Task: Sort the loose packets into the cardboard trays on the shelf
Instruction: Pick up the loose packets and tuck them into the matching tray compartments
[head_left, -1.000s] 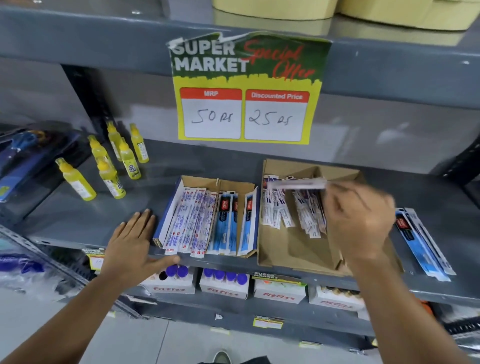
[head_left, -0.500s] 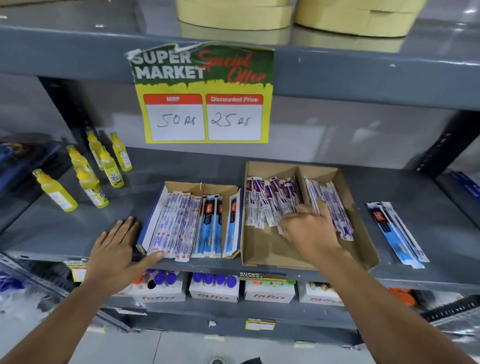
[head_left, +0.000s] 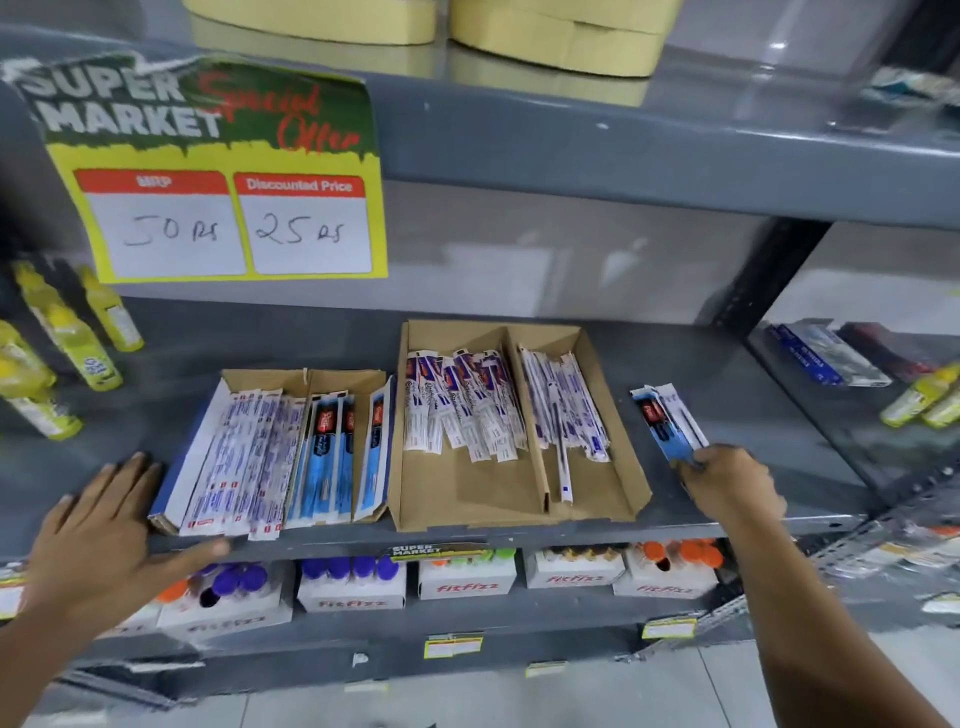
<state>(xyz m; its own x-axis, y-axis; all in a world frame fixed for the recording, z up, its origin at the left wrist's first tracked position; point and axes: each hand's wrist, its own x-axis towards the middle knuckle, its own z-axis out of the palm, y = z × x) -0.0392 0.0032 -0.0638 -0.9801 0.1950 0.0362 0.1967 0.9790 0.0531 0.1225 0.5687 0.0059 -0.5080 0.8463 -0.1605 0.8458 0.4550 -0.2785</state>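
Two loose packets (head_left: 667, 423) are lying side by side on the shelf (head_left: 753, 415), just right of the big tray (head_left: 618, 499), their long axes running from 11 o'clock down to 5 o'clock. The right hand (head_left: 730, 480) is pinching their near ends with its fingers (head_left: 693, 460). The left hand (head_left: 98, 535) is resting flat, fingers spread, against the small tray (head_left: 171, 499) at its 9 o'clock side. Packets in both trays are pointing mostly toward 12 o'clock.
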